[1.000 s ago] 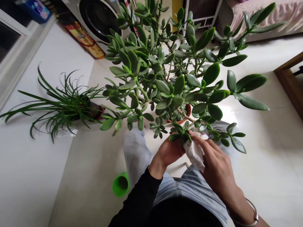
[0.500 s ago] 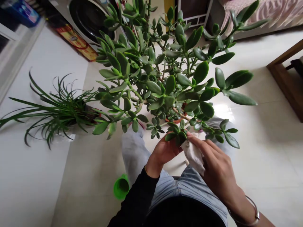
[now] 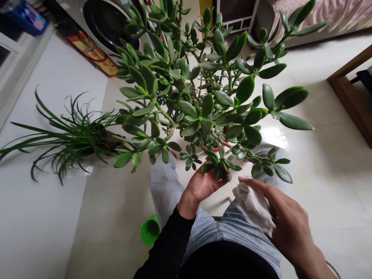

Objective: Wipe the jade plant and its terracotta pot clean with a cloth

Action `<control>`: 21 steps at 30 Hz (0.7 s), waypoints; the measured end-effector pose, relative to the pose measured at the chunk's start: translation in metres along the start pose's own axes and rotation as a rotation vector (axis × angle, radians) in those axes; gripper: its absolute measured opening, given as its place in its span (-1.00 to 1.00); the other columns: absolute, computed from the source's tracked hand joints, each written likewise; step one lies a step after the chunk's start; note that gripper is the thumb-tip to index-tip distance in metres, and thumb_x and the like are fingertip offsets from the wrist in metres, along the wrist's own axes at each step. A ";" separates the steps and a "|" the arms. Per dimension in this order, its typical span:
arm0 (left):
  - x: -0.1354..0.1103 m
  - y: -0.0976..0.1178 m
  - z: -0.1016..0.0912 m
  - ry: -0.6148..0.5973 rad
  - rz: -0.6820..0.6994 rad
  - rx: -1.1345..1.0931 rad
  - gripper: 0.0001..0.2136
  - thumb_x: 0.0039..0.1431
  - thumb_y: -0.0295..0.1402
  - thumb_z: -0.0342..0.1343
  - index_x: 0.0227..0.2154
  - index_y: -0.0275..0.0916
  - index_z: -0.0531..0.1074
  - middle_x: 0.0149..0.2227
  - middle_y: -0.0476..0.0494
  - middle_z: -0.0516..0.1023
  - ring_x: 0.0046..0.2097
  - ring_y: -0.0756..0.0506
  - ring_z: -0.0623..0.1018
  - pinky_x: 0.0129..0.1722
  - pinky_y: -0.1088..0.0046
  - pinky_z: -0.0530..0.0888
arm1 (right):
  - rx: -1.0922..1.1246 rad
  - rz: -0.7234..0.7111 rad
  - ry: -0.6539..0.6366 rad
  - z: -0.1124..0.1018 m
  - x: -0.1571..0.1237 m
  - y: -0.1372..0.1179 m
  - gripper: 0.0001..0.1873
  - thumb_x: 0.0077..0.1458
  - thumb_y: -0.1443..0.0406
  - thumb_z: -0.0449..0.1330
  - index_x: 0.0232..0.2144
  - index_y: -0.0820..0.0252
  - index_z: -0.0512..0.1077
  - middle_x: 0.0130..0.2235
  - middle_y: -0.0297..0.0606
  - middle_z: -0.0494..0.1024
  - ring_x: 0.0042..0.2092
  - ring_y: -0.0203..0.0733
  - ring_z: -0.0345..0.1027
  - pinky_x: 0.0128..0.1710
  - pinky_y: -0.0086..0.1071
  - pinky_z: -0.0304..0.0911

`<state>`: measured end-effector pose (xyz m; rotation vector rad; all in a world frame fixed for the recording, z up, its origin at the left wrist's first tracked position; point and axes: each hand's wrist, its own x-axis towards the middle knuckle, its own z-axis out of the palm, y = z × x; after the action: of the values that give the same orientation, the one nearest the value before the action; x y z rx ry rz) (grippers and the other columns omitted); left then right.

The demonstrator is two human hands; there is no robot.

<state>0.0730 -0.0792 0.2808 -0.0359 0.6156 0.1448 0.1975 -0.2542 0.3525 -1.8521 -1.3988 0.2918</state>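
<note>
A big jade plant (image 3: 188, 108) with thick glossy leaves fills the middle of the view, above an orange-brown pot (image 3: 214, 148) mostly hidden by foliage. At its lowest front branch, my left hand (image 3: 201, 185) holds a leaf cluster (image 3: 218, 164) from below, with fingertips curled behind the leaves. My right hand (image 3: 286, 217) grips a crumpled white cloth (image 3: 254, 205), apart from the plant, to the lower right of that cluster. Its index finger reaches along the top of the cloth toward the leaves.
A spider-like potted plant (image 3: 87, 137) with long thin leaves stands at the left by the white wall. A green cup (image 3: 150, 230) is on the floor near my left leg. Behind are a washing machine (image 3: 109, 25) and a wooden frame (image 3: 351, 97) at the right.
My right hand has drawn back from the leaf cluster, down and to the right, with the cloth still in it. My left hand stays at the cluster.
</note>
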 end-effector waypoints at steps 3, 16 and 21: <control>-0.002 -0.001 0.003 0.001 0.036 0.085 -0.80 0.32 -0.33 0.11 -0.24 -0.34 0.59 -0.26 -0.18 0.70 -0.13 -0.16 0.67 0.07 0.24 0.50 | 0.246 0.112 0.119 0.000 -0.012 0.002 -0.54 0.22 0.37 0.27 0.15 0.10 0.37 -0.09 -0.15 0.66 -0.21 -0.16 0.60 -0.32 -0.42 0.48; -0.013 -0.007 0.014 -0.026 0.343 0.271 -0.45 0.17 -0.13 0.30 0.22 -0.08 0.42 -0.13 -0.12 0.68 -0.01 -0.26 0.66 0.10 0.07 0.50 | 0.184 0.060 0.313 -0.007 -0.005 -0.007 -0.83 0.14 0.37 0.24 -0.18 0.18 0.49 -0.14 -0.17 0.41 -0.10 -0.12 0.38 -0.23 -0.29 0.32; -0.006 -0.009 0.011 -0.054 0.310 0.275 -0.46 0.03 -0.13 0.39 0.08 -0.16 0.52 -0.10 -0.18 0.66 -0.02 -0.28 0.64 0.04 0.12 0.52 | 0.031 0.042 0.393 0.008 0.020 -0.018 -0.79 0.15 0.40 0.30 -0.14 0.17 0.54 -0.12 -0.20 0.44 -0.13 -0.20 0.42 -0.18 -0.34 0.36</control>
<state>0.0758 -0.0877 0.2935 0.3292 0.5802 0.3587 0.1870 -0.2312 0.3651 -1.7960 -1.0804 -0.0322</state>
